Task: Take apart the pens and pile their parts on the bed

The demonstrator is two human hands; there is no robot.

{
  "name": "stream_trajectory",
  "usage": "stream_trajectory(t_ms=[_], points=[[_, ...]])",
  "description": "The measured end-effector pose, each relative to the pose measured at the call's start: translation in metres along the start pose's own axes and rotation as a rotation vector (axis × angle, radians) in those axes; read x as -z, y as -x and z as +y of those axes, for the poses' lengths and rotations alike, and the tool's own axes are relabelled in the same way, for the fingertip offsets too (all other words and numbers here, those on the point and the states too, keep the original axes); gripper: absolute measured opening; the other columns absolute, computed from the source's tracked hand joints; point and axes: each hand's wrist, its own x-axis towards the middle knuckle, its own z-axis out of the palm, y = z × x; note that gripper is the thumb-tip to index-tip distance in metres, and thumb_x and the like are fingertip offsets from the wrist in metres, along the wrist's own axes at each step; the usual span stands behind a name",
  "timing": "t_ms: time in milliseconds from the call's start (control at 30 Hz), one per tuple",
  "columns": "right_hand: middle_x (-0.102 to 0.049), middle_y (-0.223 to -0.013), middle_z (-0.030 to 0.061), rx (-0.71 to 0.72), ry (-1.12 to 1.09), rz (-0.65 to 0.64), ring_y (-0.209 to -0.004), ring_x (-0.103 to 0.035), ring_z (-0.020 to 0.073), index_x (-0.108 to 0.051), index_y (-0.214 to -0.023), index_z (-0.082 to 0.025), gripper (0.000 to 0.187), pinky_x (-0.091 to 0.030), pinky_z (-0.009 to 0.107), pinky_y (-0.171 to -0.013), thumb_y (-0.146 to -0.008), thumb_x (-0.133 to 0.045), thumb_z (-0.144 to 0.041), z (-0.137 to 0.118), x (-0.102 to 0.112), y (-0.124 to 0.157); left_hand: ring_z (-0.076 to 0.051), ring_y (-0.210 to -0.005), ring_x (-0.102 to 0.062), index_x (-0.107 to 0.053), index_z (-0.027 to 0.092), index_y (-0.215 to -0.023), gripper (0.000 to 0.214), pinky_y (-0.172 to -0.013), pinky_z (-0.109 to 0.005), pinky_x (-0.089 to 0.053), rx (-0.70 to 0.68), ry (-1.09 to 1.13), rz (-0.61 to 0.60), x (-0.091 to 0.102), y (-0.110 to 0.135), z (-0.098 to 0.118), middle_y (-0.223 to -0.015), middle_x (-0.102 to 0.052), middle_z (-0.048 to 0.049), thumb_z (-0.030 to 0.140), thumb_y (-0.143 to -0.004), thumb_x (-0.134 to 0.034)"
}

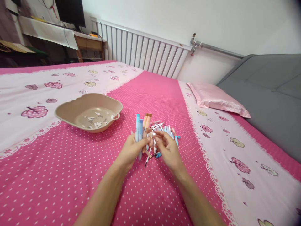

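My left hand point(130, 150) is closed around a small upright bunch of slim pens, with blue pens point(137, 127) at its left and orange pens with brown ends point(147, 121) beside them. My right hand point(168, 149) faces it, thumb and fingers drawn together close to the bunch. Whatever is between those fingertips is too small to make out. Under and behind both hands lies a loose pile of pen parts point(158, 125): thin white sticks, some dark-tipped, plus blue and peach pieces. My hands partly cover this pile.
A tan plastic basin point(70, 108) holding several small white pieces point(97, 124) stands left of my hands on the pink dotted bedspread point(94, 179). A pink pillow point(218, 100) lies by the grey headboard point(265, 81). Behind the bed are a white radiator point(141, 50) and a desk point(90, 45) with a monitor point(70, 12).
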Motion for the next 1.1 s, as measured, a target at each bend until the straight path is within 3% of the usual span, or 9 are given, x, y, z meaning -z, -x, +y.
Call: stream_trajectory(t_ms=[100,200,333,467,533,667,767,900,1100], points=[[-0.061,-0.084,0.0021,-0.015,-0.106,-0.01,-0.058,-0.053,0.0101,-0.057,-0.103,-0.021,0.027,-0.044,0.022,-0.053,-0.082,-0.057,-0.038,-0.014,-0.001,0.005,-0.01,-0.049,-0.047,-0.064,0.014,-0.073,0.008,-0.047,-0.02,-0.042,-0.096,-0.135,-0.043,-0.004,0.003,0.002,-0.058,-0.054,-0.0006,0.016,-0.066,-0.064],[-0.06,-0.076,-0.0002,-0.032,-0.19,-0.002,-0.058,-0.054,0.0104,-0.059,-0.092,-0.02,0.024,-0.045,0.022,-0.054,-0.077,-0.064,-0.037,-0.019,-0.003,0.007,-0.015,-0.066,-0.055,-0.068,0.017,-0.088,0.024,-0.059,-0.023,-0.046,-0.219,-0.23,-0.117,-0.007,0.003,0.001,-0.079,-0.063,-0.0049,0.012,-0.065,-0.062],[-0.057,-0.059,-0.0025,-0.094,-0.251,0.081,-0.05,-0.051,0.0085,-0.058,-0.072,-0.016,0.024,-0.044,0.02,-0.048,-0.073,-0.068,-0.037,-0.016,-0.001,0.003,-0.015,-0.065,-0.056,-0.066,0.016,-0.099,0.033,-0.058,-0.023,-0.046,-0.176,-0.227,-0.136,-0.004,0.002,-0.002,-0.078,-0.062,-0.0055,0.018,-0.066,-0.066],[-0.057,-0.054,-0.0028,-0.142,-0.3,0.141,-0.046,-0.052,0.0082,-0.059,-0.073,-0.014,0.026,-0.043,0.019,-0.043,-0.071,-0.07,-0.037,-0.017,0.006,-0.002,-0.015,-0.061,-0.058,-0.065,0.014,-0.096,0.033,-0.053,-0.023,-0.046,-0.109,-0.155,-0.099,0.002,-0.001,-0.002,-0.073,-0.062,-0.0054,0.026,-0.066,-0.069],[-0.056,-0.052,-0.004,-0.161,-0.359,0.215,-0.043,-0.051,0.0074,-0.059,-0.072,-0.014,0.026,-0.044,0.018,-0.041,-0.07,-0.071,-0.037,-0.02,0.012,-0.004,-0.012,-0.053,-0.055,-0.064,0.013,-0.092,0.033,-0.045,-0.02,-0.043,-0.088,-0.098,0.01,0.006,-0.003,-0.001,-0.069,-0.062,-0.0044,0.028,-0.064,-0.071],[-0.062,-0.058,-0.0017,-0.249,-0.562,0.288,-0.044,-0.055,0.0064,-0.061,-0.07,-0.014,0.025,-0.045,0.014,-0.039,-0.062,-0.078,-0.031,-0.026,0.019,-0.007,-0.007,-0.046,-0.051,-0.061,0.011,-0.076,0.025,-0.036,-0.014,-0.034,-0.119,0.133,0.387,0.012,-0.008,0.003,-0.063,-0.061,-0.0027,0.024,-0.058,-0.073],[-0.068,-0.065,0.0008,-0.381,-0.732,0.239,-0.049,-0.06,0.0064,-0.064,-0.077,-0.014,0.02,-0.044,0.01,-0.039,-0.063,-0.077,-0.022,-0.025,0.015,-0.007,-0.004,-0.044,-0.048,-0.063,0.01,-0.081,0.029,-0.033,-0.011,-0.031,-0.111,0.303,0.414,0.009,-0.008,0.004,-0.064,-0.061,-0.0014,0.018,-0.056,-0.075],[-0.07,-0.072,0.0016,-0.497,-0.863,0.149,-0.052,-0.061,0.0055,-0.066,-0.082,-0.015,0.016,-0.044,0.008,-0.04,-0.067,-0.072,-0.016,-0.023,0.0,0.001,-0.003,-0.038,-0.042,-0.063,0.013,-0.097,0.036,-0.034,-0.011,-0.033,-0.047,0.42,0.249,-0.003,-0.005,0.001,-0.051,-0.054,0.0042,0.021,-0.063,-0.073],[-0.069,-0.078,0.0039,-0.546,-0.774,-0.06,-0.053,-0.059,0.0061,-0.063,-0.088,-0.015,0.021,-0.042,0.011,-0.04,-0.07,-0.071,-0.021,-0.026,-0.012,0.012,-0.002,-0.038,-0.041,-0.063,0.012,-0.087,0.03,-0.037,-0.012,-0.035,-0.097,0.433,0.26,-0.002,-0.003,0.004,-0.057,-0.06,0.0016,0.024,-0.063,-0.075]])
